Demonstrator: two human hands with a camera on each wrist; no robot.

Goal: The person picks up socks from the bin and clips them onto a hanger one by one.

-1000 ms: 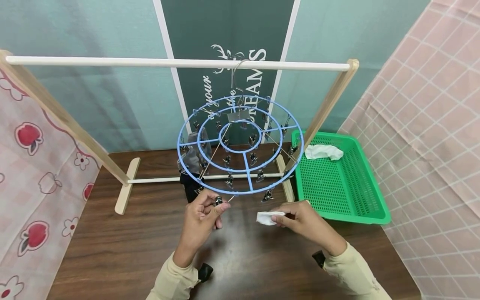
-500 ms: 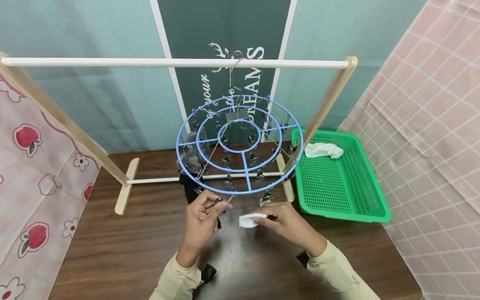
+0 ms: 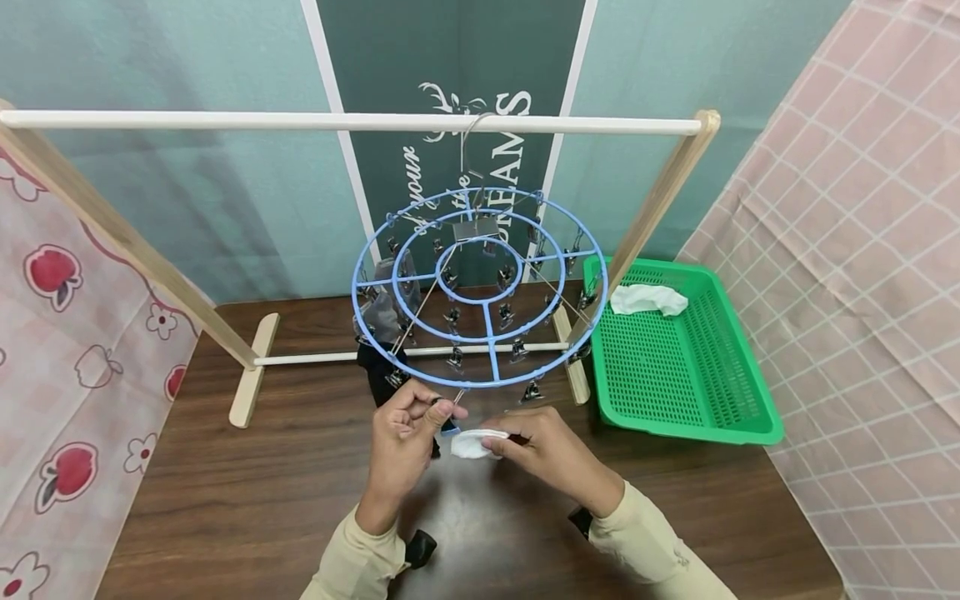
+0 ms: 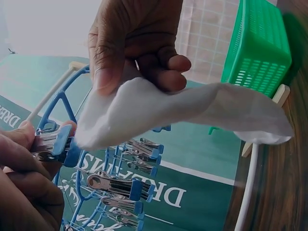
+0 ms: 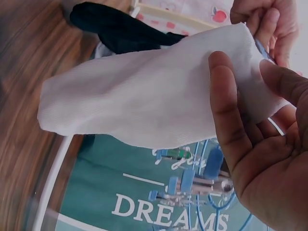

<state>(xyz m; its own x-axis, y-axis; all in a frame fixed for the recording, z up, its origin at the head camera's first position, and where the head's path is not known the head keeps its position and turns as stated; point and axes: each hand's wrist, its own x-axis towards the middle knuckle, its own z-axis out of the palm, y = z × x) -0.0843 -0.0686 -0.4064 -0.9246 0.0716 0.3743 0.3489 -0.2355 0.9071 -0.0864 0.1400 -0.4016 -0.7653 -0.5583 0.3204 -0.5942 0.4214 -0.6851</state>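
Left hand (image 3: 405, 433) pinches a silver, blue-tipped metal clip (image 4: 58, 144) by the near rim of the blue round wire-framed rack (image 3: 492, 358), probably to steady it. Right hand (image 3: 551, 454) pinches a white knit sock (image 3: 471, 445) near one end, likely presenting that edge. Hands close, apart; sock-clip contact unclear. Versus one second ago: right hand and sock further left; left hand barely moved.
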